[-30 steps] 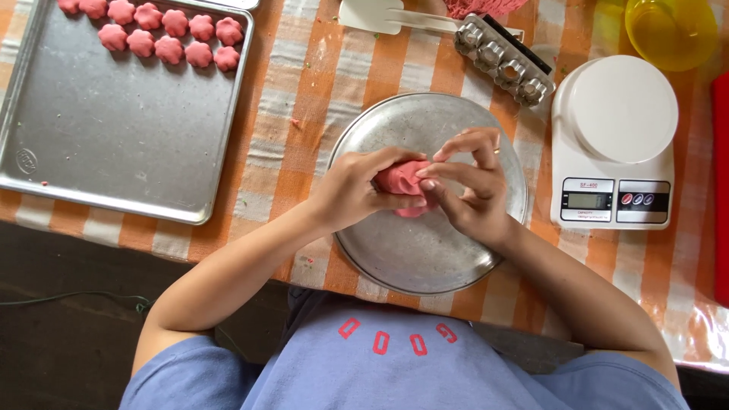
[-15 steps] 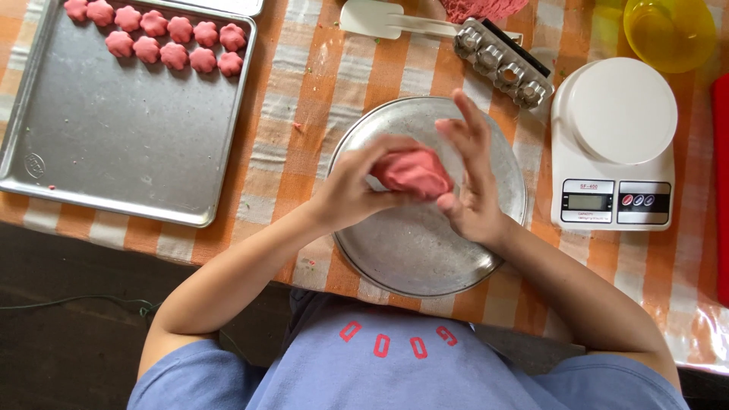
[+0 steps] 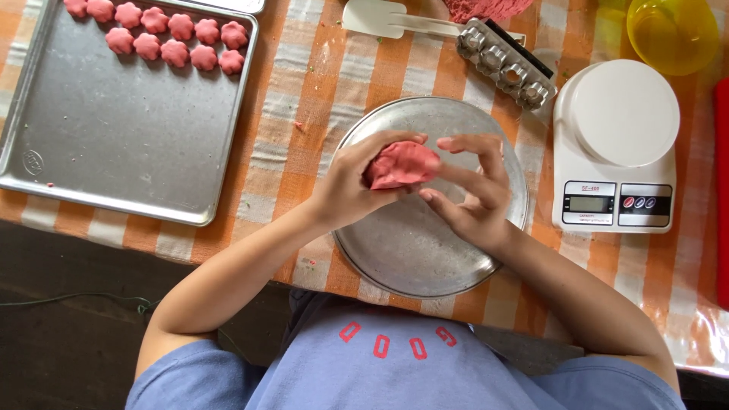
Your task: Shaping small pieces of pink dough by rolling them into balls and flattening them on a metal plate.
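Rectangular metal baking tray [image 3: 114, 144] lies at the far left on the orange-and-white checked tablecloth [image 3: 304, 91]; two rows of pink flower-shaped pieces [image 3: 163, 34] occupy its 12 o'clock edge. Centre: round metal pan [image 3: 410, 250]. Above it, the left hand [image 3: 353, 186] cups a flattened lump of pink dough [image 3: 402, 163], fingers curled around its 9 o'clock side. The right hand [image 3: 474, 190] meets the dough at its 3 o'clock side, fingers spread and partly bent, fingertips touching the edge. From the pan, a white spatula [image 3: 395, 19] sits at 12 o'clock, a metal mould strip [image 3: 505, 64] at 1 o'clock, a white kitchen scale [image 3: 619, 148] at 3 o'clock. A yellow bowl [image 3: 672, 30] stands at the scale's 12 o'clock.
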